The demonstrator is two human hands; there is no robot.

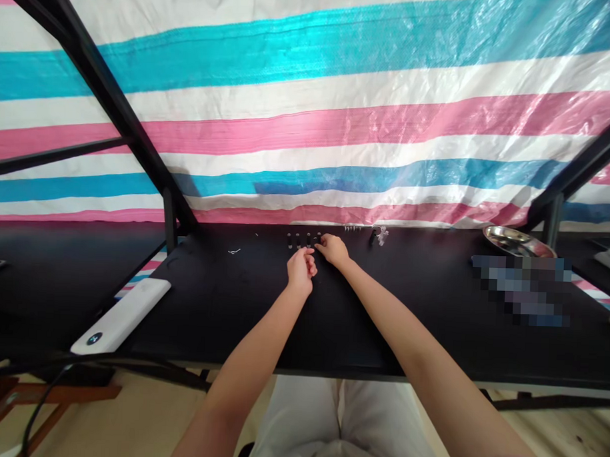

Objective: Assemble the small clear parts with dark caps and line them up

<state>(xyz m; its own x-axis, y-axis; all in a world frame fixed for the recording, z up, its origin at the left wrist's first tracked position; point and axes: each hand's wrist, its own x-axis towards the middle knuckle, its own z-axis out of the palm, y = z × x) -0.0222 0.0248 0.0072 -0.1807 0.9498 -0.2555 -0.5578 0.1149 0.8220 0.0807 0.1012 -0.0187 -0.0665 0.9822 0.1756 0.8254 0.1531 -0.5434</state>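
Observation:
Several small dark cylinders stand in a short row on the black table, among them the leftmost cylinder (pixel 289 240) and the cylinder beside it (pixel 298 241). My right hand (pixel 334 250) is closed at the row's right end, its fingertips at the rightmost cylinder (pixel 319 237); any grip on it is too small to make out. Just in front of the row, my left hand (pixel 300 271) has its fingers curled and pinched together. What is between those fingers, if anything, is hidden. The two hands are close together, fingertips almost meeting.
Small metallic pieces (pixel 352 228) line the back edge, near a clear plastic piece (pixel 383 236). White scraps (pixel 234 251) lie left. A steel dish (pixel 517 242) and a blurred patch are at right, a long white device (pixel 122 315) at left. Black frame bars (pixel 152 163) slant upward.

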